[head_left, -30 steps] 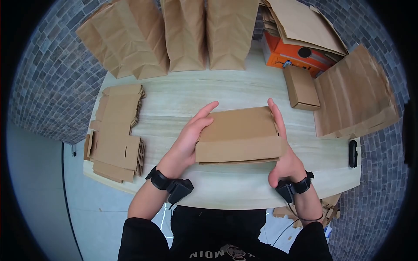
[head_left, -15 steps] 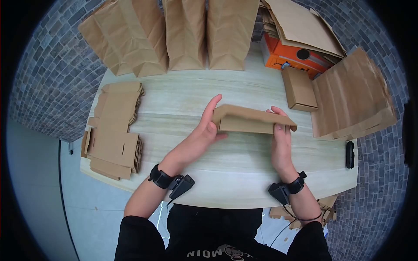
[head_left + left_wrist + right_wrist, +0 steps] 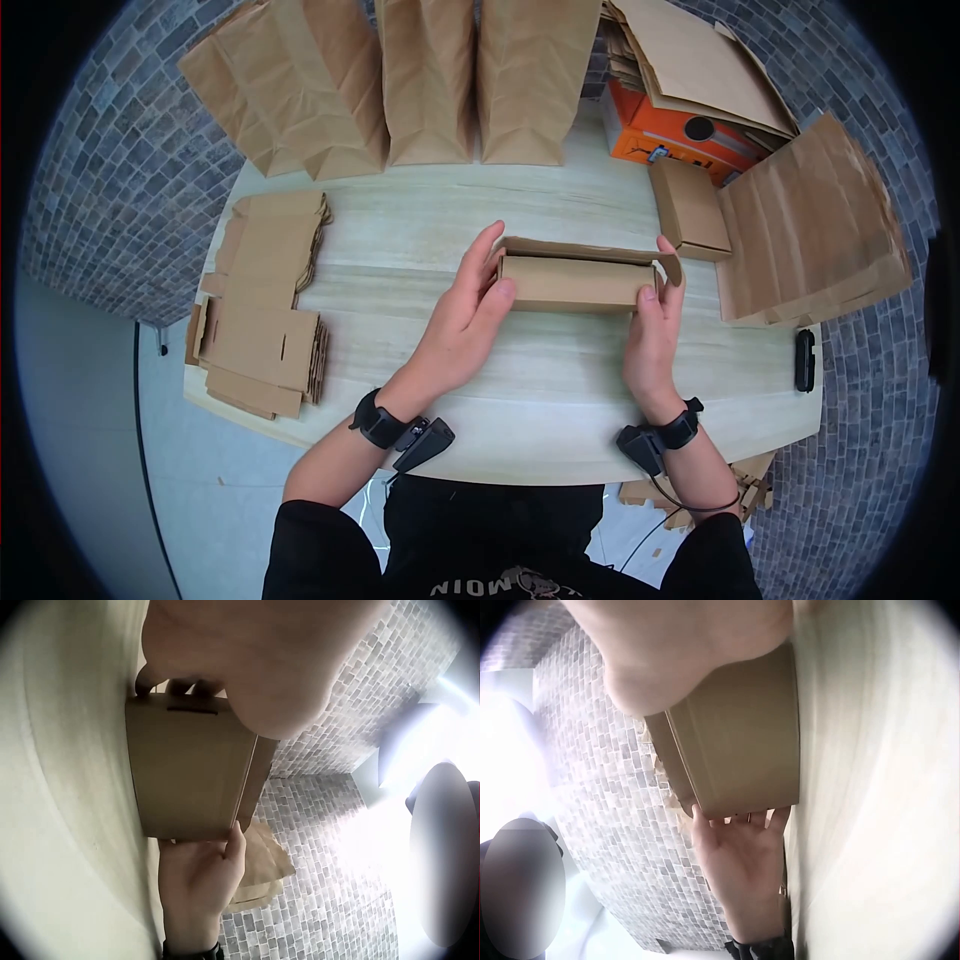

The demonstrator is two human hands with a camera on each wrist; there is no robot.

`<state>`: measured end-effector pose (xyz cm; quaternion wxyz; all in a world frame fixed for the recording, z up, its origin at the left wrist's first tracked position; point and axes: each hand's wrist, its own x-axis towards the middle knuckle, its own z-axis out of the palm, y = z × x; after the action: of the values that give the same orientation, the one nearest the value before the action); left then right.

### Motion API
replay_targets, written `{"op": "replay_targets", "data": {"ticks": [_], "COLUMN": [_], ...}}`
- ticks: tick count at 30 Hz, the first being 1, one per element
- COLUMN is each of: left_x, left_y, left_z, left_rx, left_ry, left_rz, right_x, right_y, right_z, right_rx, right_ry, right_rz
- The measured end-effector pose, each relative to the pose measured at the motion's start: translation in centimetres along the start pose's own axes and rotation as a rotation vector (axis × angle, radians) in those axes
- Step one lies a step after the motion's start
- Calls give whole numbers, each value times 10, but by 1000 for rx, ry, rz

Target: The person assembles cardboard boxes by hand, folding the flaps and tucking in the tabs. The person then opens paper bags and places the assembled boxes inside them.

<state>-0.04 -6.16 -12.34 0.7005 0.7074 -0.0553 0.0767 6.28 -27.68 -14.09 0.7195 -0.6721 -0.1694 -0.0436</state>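
A small brown cardboard box point(image 3: 575, 287) is held between both hands over the middle of the table, its long side facing me. Its lid point(image 3: 590, 247) stands slightly raised along the far side, with a curled flap at the right end. My left hand point(image 3: 465, 325) grips the left end, thumb on the near top edge. At the right end, my right hand point(image 3: 652, 345) holds on with its thumb on the near corner and fingers behind the lid. In the left wrist view the box's broad front point(image 3: 187, 769) shows a short slot near the left hand.
Flattened cardboard blanks point(image 3: 265, 340) lie stacked at the left. Several tall paper bags point(image 3: 428, 90) line the back. An orange box point(image 3: 665, 130) bears cardboard sheets at the back right, near a closed small box point(image 3: 690, 205) and another paper bag point(image 3: 815, 225). A black object point(image 3: 805, 360) lies at the right edge.
The box has tipped from showing its broad top to showing its long side, with the lid swung up at the far side. The left hand has closed in on the left end.
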Motion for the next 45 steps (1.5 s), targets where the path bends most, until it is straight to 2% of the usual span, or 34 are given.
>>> {"op": "replay_targets", "data": {"ticks": [3,5,6,8,18,27,29,36,41,45], "left_x": [-1,-1,-1,1,2,4,4,5,7,7], "left_y": [-1,3,2,-1,2,2,4,-2,-4,-2], "left_z": [0,-1,-2,-3,-3,-5,-8,-14,-23,-26], "left_rx": [-44,153,153,329,354,245,267,245,123,138], "left_ry": [28,21,21,-24,-41,-77,-128,-160,-217,-215], "left_rz": [32,69,69,159,216,119,52,45,-26,-6], "right_x": [2,4,4,4,4,7,8,12,20,25], "right_y": [-2,-2,-2,-3,-11,-13,-13,-2,3,3], "right_z": [-4,-8,-8,-6,-4,-11,-11,-17,-22,-26], "right_rx": [75,-31,-31,-37,-127,-97,-91,-13,201,266], "right_ry": [-45,-77,-76,-105,-151,-207,-213,-216,-252,-272], "right_rz": [-11,-42,-42,-62,-184,-134,-112,-116,-38,14]}}
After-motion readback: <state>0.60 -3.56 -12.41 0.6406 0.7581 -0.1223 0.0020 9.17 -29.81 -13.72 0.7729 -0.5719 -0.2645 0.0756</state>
